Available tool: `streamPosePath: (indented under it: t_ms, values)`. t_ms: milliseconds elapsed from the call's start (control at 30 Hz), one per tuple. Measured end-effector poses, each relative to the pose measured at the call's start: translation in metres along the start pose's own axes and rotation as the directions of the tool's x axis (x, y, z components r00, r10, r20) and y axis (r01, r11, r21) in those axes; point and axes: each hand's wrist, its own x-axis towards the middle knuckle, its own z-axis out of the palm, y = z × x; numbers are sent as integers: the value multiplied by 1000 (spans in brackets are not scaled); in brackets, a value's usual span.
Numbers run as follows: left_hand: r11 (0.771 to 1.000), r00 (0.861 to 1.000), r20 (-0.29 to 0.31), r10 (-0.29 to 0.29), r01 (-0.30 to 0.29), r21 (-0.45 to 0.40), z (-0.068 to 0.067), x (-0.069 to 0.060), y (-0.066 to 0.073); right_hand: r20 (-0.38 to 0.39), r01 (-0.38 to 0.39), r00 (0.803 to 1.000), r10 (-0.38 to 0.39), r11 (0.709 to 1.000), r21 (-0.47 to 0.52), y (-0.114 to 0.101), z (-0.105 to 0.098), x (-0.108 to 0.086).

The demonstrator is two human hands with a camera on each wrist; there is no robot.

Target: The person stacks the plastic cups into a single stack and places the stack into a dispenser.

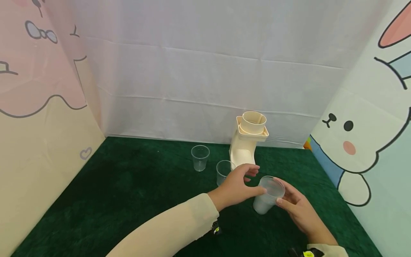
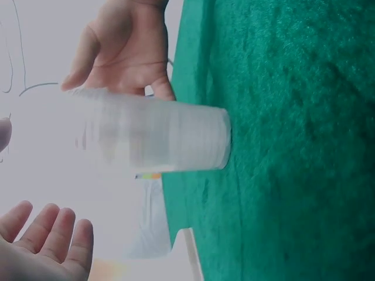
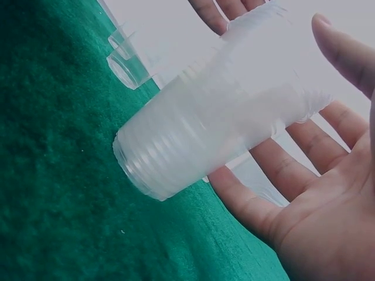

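Observation:
A tall stack of nested clear plastic cups (image 1: 264,203) stands on the green cloth at the right. My right hand (image 1: 300,210) holds it near the rim, thumb on the near side and fingers around the far right side. The same stack (image 2: 176,137) shows its base at the cloth in the left wrist view. My left hand (image 1: 236,187) is on the other side, fingers spread and relaxed, its thumb tip close to the rim; whether it touches cannot be told. The right wrist view shows the stack (image 3: 181,134) beside my right palm (image 3: 328,222).
A single clear cup (image 1: 200,159) stands further back to the left. Another cup (image 1: 222,175) is partly hidden behind my left hand. A cream plastic piece with a round collar (image 1: 248,139) stands near the white cloth backdrop (image 1: 192,78). Printed cloths hang at both sides.

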Motion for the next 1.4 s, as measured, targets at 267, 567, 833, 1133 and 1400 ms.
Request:
streamPosePath:
  t_ms: [267, 567, 833, 1133, 1400]
  values:
    - [1000, 998, -54, 15, -15, 6, -20, -3, 3, -18, -25, 1000, 25, 1000, -10, -1, 1, -1]
    - [1000, 992, -121, 23, -21, 15, -46, -2, -3, -25, -36, 999, 36, 999, -12, 0, 1, 1]
    - [999, 981, -195, -19, 28, 41, -60, -1, -19, -16, -32, 999, 32, 999, -1, 0, 1, 1]
    - [997, 974, -215, -67, 73, 19, -70, 2, -37, -18, -31, 999, 31, 1000, 0, 1, 1, 2]
    - [992, 971, -215, -99, 112, 49, -73, 1, -54, -45, -96, 994, 95, 995, -22, 0, 1, 2]
